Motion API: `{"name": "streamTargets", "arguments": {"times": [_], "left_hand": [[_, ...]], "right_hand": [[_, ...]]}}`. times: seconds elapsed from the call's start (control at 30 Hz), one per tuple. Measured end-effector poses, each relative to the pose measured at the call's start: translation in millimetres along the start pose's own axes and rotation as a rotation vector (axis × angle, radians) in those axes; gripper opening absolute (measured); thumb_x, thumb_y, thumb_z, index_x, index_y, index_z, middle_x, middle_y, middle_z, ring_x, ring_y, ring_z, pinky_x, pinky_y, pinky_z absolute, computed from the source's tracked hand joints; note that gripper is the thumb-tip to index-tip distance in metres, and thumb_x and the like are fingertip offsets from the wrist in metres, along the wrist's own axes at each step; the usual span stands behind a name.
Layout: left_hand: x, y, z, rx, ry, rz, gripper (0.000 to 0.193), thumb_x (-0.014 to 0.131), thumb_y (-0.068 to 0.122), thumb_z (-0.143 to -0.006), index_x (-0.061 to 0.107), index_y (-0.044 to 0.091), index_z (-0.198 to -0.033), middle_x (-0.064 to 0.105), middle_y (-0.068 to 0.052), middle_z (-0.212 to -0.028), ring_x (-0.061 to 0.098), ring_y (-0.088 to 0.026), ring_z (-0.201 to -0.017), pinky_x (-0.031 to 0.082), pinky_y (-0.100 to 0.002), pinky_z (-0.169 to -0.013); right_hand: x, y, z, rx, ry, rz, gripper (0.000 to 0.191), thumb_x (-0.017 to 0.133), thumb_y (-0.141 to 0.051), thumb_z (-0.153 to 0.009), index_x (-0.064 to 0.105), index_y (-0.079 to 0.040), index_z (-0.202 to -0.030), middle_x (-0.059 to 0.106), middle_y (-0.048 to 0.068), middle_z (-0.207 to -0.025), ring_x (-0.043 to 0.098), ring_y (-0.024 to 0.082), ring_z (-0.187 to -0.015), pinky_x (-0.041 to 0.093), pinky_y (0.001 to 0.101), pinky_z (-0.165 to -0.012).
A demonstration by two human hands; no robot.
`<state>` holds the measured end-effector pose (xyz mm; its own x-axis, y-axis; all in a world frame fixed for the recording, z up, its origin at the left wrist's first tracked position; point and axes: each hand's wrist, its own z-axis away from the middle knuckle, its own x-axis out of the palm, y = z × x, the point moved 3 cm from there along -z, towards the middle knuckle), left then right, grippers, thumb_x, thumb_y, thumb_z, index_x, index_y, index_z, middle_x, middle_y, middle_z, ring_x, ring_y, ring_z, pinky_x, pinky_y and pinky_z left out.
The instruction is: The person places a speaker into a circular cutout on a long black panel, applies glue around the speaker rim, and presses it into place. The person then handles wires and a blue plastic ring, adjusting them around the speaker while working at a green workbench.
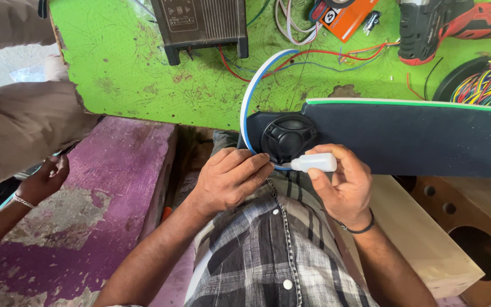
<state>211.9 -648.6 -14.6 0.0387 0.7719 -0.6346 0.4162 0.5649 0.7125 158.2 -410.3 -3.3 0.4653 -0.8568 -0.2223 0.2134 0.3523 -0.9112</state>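
A long black panel with a round black speaker set in its left end lies across my lap and the green table's edge. A white and blue trim strip curves around the panel's rounded end and loops up over the table. My left hand presses its fingers against the strip at the lower edge beside the speaker. My right hand holds a small white squeeze bottle, its nozzle pointing left at the strip where my left fingers rest.
The green table carries a black amplifier box, red and blue wires, an orange pack, a red and black power drill and a bundle of coloured wires. Another person's hand rests on a purple bench. A wooden speaker box stands right.
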Motion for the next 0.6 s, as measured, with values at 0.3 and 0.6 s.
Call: {"name": "streamTargets", "arguments": {"times": [0.3,0.6], "left_hand": [[-1,1,-3,-0.024,-0.012,0.006,0.034,0.069,0.018,-0.081,0.074,0.005,-0.113,0.067,-0.007,-0.119,0.065,-0.02,-0.101,0.051,-0.035,-0.079],[-1,1,-3,-0.033,-0.014,0.01,0.033,0.068,0.017,-0.083,0.074,0.005,-0.113,0.067,-0.007,-0.12,0.066,-0.021,-0.102,0.052,-0.035,-0.081]], "right_hand": [[-4,-9,-13,-0.07,-0.098,0.066,0.029,0.071,-0.01,-0.098,0.061,0.006,-0.121,0.071,0.014,-0.111,0.07,0.016,-0.101,0.057,0.0276,-0.085],[-9,-11,-18,-0.168,-0.169,0.13,0.028,0.073,-0.012,-0.098,0.062,0.003,-0.12,0.072,0.015,-0.112,0.071,0.018,-0.104,0.058,0.0304,-0.09]]}}
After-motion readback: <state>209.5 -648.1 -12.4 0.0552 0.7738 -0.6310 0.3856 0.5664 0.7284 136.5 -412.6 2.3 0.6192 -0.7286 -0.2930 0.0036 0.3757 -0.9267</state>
